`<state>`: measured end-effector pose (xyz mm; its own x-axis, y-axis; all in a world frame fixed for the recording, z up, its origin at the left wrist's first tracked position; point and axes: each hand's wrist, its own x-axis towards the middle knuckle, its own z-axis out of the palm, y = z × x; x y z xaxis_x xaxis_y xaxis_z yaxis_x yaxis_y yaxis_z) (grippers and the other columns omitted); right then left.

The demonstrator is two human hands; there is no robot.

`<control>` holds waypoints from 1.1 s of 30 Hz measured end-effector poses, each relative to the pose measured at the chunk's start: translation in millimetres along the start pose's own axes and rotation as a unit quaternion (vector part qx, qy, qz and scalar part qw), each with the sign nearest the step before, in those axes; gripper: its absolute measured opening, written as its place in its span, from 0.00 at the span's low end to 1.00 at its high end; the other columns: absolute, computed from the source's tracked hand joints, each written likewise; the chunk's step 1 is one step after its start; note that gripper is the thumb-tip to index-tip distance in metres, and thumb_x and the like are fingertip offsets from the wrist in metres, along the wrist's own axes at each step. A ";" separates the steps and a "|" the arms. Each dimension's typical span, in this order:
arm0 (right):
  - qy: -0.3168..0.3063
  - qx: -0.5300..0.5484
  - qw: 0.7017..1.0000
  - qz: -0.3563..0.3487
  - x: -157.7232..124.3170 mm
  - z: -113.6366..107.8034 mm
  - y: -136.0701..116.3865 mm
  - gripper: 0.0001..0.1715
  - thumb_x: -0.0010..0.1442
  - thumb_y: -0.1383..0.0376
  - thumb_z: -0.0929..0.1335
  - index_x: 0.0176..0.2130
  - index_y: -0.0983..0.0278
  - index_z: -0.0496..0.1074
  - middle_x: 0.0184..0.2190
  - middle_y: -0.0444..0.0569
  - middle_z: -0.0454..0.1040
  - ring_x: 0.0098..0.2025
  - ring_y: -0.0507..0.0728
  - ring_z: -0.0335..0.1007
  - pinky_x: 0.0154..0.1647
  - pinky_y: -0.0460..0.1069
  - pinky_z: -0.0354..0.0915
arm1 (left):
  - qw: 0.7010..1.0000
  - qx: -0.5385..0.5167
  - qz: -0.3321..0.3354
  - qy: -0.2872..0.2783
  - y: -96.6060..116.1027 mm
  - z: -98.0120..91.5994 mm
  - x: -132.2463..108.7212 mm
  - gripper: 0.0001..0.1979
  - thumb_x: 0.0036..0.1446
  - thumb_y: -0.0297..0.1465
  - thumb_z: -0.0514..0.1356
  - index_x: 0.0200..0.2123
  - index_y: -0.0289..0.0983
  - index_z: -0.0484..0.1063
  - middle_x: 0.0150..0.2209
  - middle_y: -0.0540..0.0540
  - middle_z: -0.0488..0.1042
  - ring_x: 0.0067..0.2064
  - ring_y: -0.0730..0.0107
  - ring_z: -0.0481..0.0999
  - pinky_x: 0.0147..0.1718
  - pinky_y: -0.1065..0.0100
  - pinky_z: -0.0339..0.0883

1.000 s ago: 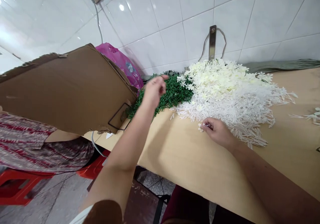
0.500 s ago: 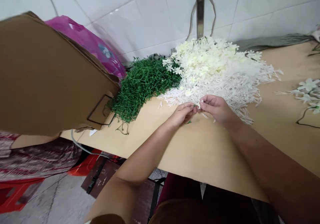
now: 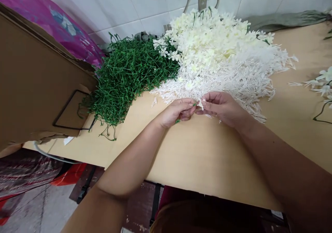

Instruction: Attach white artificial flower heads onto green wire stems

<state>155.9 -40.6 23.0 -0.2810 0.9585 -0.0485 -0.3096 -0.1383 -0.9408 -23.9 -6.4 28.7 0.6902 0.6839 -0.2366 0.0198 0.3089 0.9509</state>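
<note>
My left hand (image 3: 178,111) is closed, its thumb and fingers pinching a green stem (image 3: 194,104) whose other end shows below the fingers. Close beside it, my right hand (image 3: 220,106) pinches a small white flower (image 3: 201,104) at its fingertips. The flower and the stem tip are near each other; whether they touch is too small to tell. Behind my hands lies a heap of white stamens (image 3: 233,77), with pale cream flowers (image 3: 207,35) piled on its far side. A heap of green stems (image 3: 129,73) sits to the left.
A large cardboard box (image 3: 33,80) and a pink plastic bag (image 3: 57,25) stand at the left. More white flowers (image 3: 324,84) lie at the right edge of the table (image 3: 197,157). Part of another person's patterned clothing (image 3: 26,172) shows at lower left.
The view has shifted closer to the heaps. The white flower shows more plainly between my right fingertips, and my two hands remain close together.
</note>
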 end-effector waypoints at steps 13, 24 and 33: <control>0.029 -0.107 0.994 -0.024 -0.9 2.3 -0.4 0.24 0.38 0.53 0.81 0.24 0.64 0.71 0.21 0.43 0.72 0.25 0.50 0.68 0.28 0.47 0.67 | 1.000 0.020 0.006 0.004 0.6 2.8 -2.7 0.16 0.49 0.39 0.66 0.23 0.33 0.67 0.20 0.53 0.63 0.18 0.84 0.55 0.17 0.75 0.48; 0.054 -0.234 0.968 -0.076 -2.5 4.7 0.5 0.23 0.44 0.51 0.77 0.24 0.64 0.68 0.18 0.40 0.63 0.22 0.48 0.56 0.24 0.47 0.52 | 0.998 0.047 0.026 -0.010 -3.0 3.2 -0.4 0.16 0.49 0.40 0.66 0.28 0.34 0.67 0.22 0.55 0.62 0.20 0.84 0.56 0.16 0.77 0.49; 0.039 -0.210 0.977 -0.029 -0.2 0.3 6.4 0.22 0.44 0.52 0.78 0.27 0.63 0.69 0.21 0.43 0.66 0.25 0.51 0.60 0.26 0.48 0.53 | 0.996 0.074 0.041 -0.017 -3.3 5.6 -2.5 0.17 0.52 0.41 0.64 0.26 0.34 0.65 0.23 0.56 0.61 0.20 0.86 0.56 0.17 0.77 0.49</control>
<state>153.7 -41.8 17.1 -0.1993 0.9799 -0.0017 0.0812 0.0148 -0.9966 -21.7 -12.9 27.3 0.7185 0.6788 -0.1518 0.0670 0.1496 0.9865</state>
